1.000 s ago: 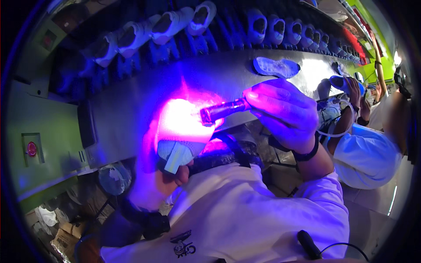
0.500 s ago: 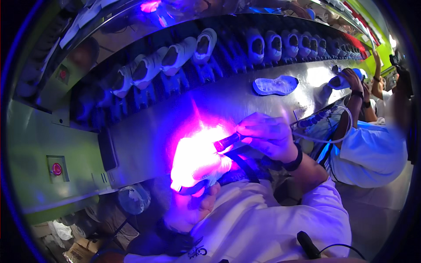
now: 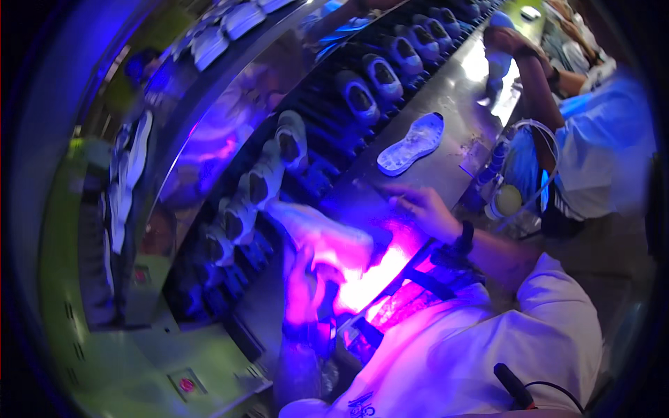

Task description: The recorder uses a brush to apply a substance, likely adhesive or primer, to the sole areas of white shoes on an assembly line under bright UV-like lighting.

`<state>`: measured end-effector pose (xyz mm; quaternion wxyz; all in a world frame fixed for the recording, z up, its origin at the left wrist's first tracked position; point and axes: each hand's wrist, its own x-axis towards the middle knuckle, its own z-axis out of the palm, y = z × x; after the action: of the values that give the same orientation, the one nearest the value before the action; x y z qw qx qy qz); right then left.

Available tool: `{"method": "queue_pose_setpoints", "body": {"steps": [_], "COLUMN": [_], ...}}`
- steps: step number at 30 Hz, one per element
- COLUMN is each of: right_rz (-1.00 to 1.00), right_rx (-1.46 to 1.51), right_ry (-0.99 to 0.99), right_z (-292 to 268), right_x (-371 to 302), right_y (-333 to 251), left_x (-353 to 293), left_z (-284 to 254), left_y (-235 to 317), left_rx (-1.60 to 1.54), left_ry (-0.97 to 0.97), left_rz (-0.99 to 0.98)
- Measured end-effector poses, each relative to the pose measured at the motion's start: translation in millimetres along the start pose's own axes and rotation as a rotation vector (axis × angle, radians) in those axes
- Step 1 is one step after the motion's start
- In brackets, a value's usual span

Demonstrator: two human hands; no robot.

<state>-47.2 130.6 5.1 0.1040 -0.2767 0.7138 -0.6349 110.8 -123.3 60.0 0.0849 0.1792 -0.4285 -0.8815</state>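
A pale shoe [image 3: 331, 240], lit pink and violet, is held in my left hand [image 3: 306, 289], whose fingers wrap its underside. One end of it reaches to the row of shoes on the dark rack [image 3: 306, 184]. My right hand [image 3: 426, 211], fingers pinched, is apart from the shoe on its right. A dark, blurred brush [image 3: 373, 188] sticks out from its fingertips. Beyond that hand, a white shoe sole [image 3: 412, 145] lies on the metal bench [image 3: 460, 111]. A strong pink-white glow below the shoe washes out detail near my left wrist.
Several white shoes [image 3: 258, 182] stand along the rack. A co-worker's hand [image 3: 505, 42] holds a shoe at the far right, beside a blue garment [image 3: 599, 104]. A round container [image 3: 506, 202] and a looped white tube [image 3: 554, 150] are near. A green panel [image 3: 139, 362] bears a red button [image 3: 187, 384].
The view has turned. My left hand has carried the shoe from the brightest light towards the rack. My right hand and its brush have come away from the shoe.
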Motion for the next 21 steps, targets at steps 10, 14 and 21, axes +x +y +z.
{"method": "queue_pose_setpoints", "body": {"steps": [10, 14, 21], "right_rz": [0.020, 0.060, 0.065], "right_rx": [0.019, -0.019, -0.032], "right_ry": [0.135, 0.091, 0.146], "right_z": [-10.0, -5.9, -15.1], "right_x": [17.5, 18.7, 19.8], "right_y": [15.0, 3.4, 4.0], "left_x": [299.5, 344.4, 349.5], "left_z": [116.3, 99.6, 48.9], "left_y": [52.4, -7.3, 48.5], "left_rx": [1.662, 1.764, 1.815], "left_ry": [0.206, 0.462, 0.484], "left_rz": [0.571, 0.676, 1.010]}}
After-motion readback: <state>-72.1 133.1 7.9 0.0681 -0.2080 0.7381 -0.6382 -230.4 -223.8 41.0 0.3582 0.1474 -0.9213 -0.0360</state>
